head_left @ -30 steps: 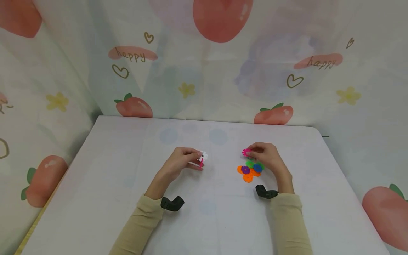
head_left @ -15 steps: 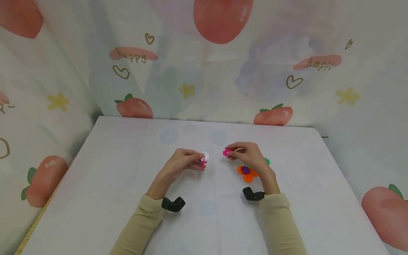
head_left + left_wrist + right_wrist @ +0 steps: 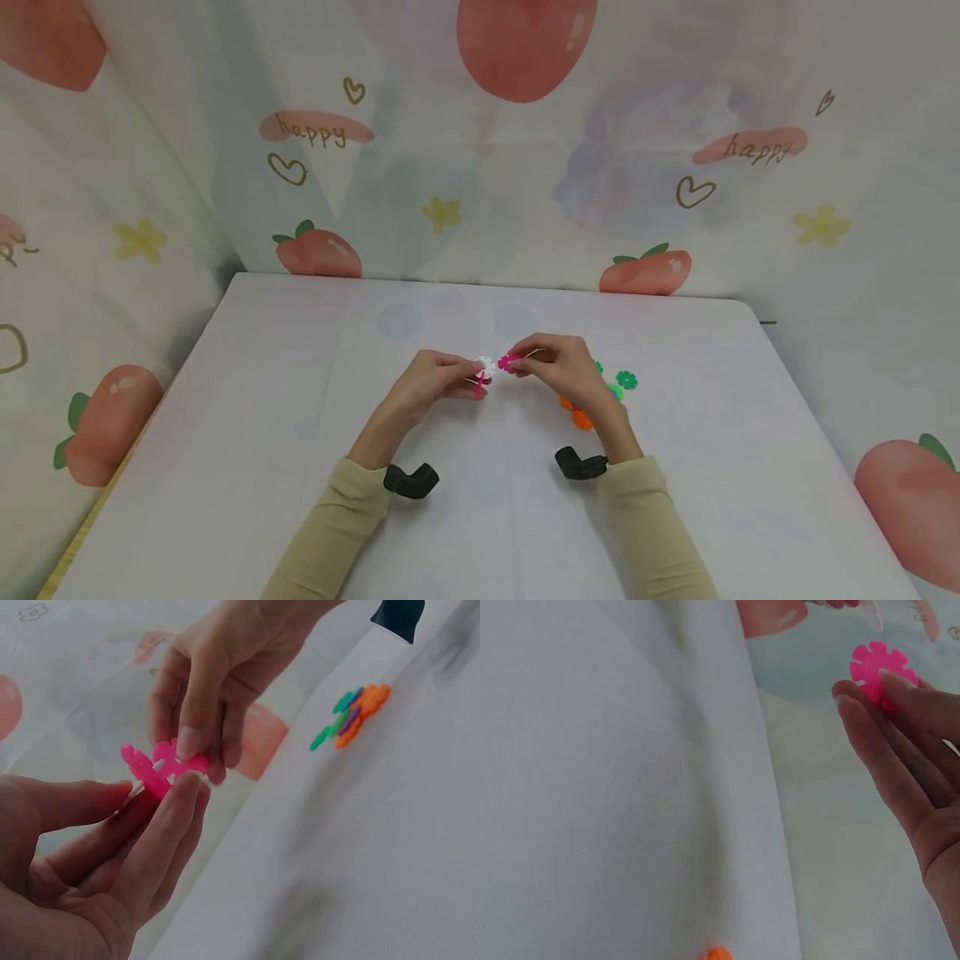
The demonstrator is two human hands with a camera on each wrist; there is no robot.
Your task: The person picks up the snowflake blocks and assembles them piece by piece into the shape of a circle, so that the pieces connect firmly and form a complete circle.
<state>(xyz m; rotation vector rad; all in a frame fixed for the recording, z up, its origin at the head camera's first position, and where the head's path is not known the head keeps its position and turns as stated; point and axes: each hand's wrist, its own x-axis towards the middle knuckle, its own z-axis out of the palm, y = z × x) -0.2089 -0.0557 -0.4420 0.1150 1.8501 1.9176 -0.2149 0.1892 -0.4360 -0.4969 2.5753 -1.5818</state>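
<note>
Toward worktop's (image 3: 337, 333) far edge, white plastic disc (image 3: 487, 367) pinched by left hand (image 3: 431, 383), pink plastic disc (image 3: 866, 669) by right hand (image 3: 562, 367).

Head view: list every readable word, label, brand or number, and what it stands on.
"happy": left pink patch on the backdrop
"happy": right pink patch on the backdrop
Lettering at the left edge: cut off, not fully readable
White disc, pink discs: none readable

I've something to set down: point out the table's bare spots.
Bare: the table left of the left sleeve; right of the green disc and right sleeve; between both sleeves, below the black wrist devices. Crowded: the disc cluster, partly hidden by the right hand; the middle, where that and the left hand hold pieces.
</note>
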